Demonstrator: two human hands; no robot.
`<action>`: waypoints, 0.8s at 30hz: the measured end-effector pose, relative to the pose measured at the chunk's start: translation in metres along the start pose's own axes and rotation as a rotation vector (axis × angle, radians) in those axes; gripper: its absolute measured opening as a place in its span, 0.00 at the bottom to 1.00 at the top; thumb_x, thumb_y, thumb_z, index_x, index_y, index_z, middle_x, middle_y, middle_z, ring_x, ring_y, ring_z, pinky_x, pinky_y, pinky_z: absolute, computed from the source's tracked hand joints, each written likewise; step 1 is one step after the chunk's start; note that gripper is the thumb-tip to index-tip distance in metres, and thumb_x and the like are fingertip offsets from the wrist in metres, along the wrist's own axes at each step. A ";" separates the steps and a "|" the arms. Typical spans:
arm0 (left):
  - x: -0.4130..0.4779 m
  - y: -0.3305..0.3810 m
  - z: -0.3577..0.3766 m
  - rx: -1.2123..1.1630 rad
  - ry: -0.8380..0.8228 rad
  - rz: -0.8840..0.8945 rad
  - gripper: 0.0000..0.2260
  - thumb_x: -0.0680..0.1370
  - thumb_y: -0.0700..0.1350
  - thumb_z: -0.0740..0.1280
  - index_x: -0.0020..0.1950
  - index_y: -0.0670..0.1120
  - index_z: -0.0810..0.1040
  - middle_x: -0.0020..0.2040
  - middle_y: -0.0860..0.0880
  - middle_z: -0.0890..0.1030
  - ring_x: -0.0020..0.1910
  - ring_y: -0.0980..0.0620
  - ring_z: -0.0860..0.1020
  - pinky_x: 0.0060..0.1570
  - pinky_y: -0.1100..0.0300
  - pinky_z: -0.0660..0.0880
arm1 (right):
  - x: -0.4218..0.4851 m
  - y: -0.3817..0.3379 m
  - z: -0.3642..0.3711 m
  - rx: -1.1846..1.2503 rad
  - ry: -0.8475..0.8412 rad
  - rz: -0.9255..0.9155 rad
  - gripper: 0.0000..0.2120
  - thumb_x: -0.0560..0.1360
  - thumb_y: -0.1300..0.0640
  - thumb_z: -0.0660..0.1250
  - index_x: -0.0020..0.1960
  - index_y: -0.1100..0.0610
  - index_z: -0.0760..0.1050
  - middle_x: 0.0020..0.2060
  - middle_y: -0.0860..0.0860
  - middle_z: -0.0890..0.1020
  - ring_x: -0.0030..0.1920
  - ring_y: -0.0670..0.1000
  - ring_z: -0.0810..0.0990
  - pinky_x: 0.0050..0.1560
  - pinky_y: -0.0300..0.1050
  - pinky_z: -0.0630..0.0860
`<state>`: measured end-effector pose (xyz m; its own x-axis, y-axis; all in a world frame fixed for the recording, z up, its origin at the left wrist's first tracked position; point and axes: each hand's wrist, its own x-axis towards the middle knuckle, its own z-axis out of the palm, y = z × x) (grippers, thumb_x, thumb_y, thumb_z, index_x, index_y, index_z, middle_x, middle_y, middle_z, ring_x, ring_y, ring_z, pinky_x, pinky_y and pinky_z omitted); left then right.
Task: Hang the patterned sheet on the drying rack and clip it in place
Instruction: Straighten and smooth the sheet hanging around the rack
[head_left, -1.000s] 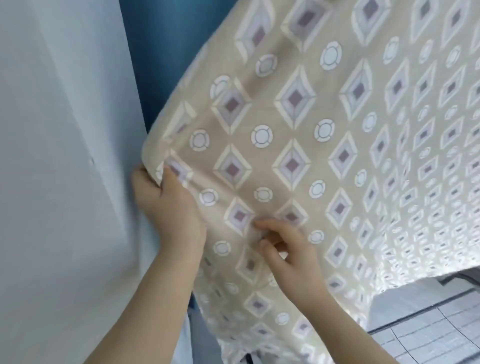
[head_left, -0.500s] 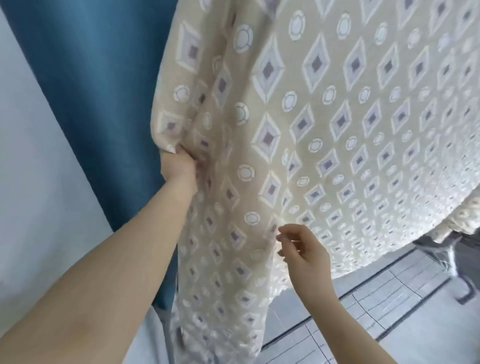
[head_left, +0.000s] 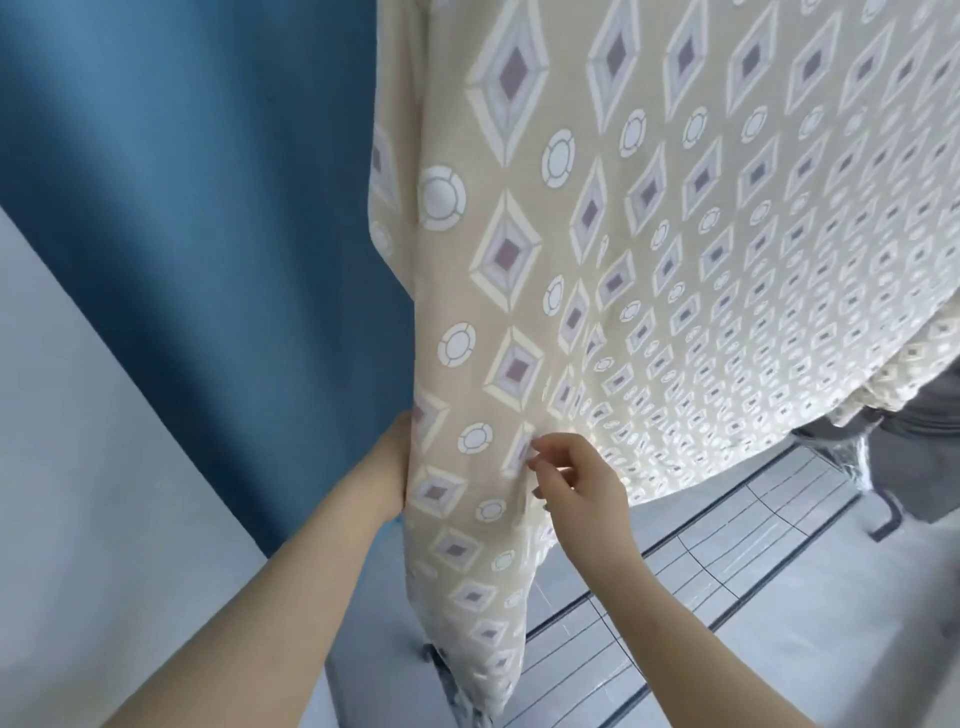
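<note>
The beige patterned sheet (head_left: 649, 249), printed with diamonds and circles, hangs from above and fills the upper right of the head view. Its left edge drapes down to the floor. My left hand (head_left: 392, 462) grips that left edge from behind, its fingers hidden by the cloth. My right hand (head_left: 576, 483) is at the front of the sheet, fingertips pinching a small fold of fabric. The top of the drying rack is out of view. I see no clip.
A blue curtain (head_left: 218, 218) hangs to the left, against a white wall (head_left: 78, 493). Grey metal rack legs (head_left: 878, 483) stand on the pale tiled floor (head_left: 727, 566) at the right, below the sheet's hem.
The view has tilted and moved closer. My left hand slid down the sheet's left edge. My right hand moved from near the cloth to pinching it.
</note>
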<state>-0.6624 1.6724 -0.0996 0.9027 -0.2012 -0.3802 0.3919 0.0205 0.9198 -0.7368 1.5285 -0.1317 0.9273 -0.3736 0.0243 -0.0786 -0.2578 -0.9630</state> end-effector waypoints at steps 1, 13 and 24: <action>-0.001 -0.006 0.000 0.034 -0.001 0.017 0.17 0.81 0.40 0.55 0.32 0.46 0.69 0.23 0.52 0.75 0.31 0.50 0.72 0.36 0.61 0.69 | -0.001 0.002 0.001 0.008 0.000 0.014 0.12 0.77 0.61 0.62 0.44 0.44 0.74 0.41 0.42 0.80 0.42 0.52 0.79 0.41 0.37 0.74; -0.023 -0.098 -0.012 0.312 0.199 -0.011 0.08 0.75 0.41 0.59 0.37 0.47 0.73 0.33 0.51 0.76 0.34 0.51 0.71 0.37 0.59 0.69 | -0.031 0.059 0.021 -0.012 0.001 0.234 0.11 0.76 0.63 0.59 0.47 0.48 0.74 0.41 0.45 0.78 0.38 0.52 0.76 0.38 0.44 0.73; -0.045 -0.139 0.064 0.299 -0.121 -0.082 0.09 0.73 0.36 0.62 0.37 0.46 0.79 0.40 0.46 0.83 0.46 0.48 0.81 0.48 0.56 0.76 | -0.040 0.098 -0.014 -0.072 0.041 0.326 0.09 0.76 0.63 0.60 0.49 0.50 0.73 0.41 0.44 0.77 0.44 0.51 0.79 0.46 0.46 0.76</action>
<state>-0.7686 1.6158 -0.2045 0.8359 -0.3053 -0.4562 0.3767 -0.2853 0.8813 -0.7865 1.5061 -0.2230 0.8338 -0.4816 -0.2699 -0.3958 -0.1805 -0.9004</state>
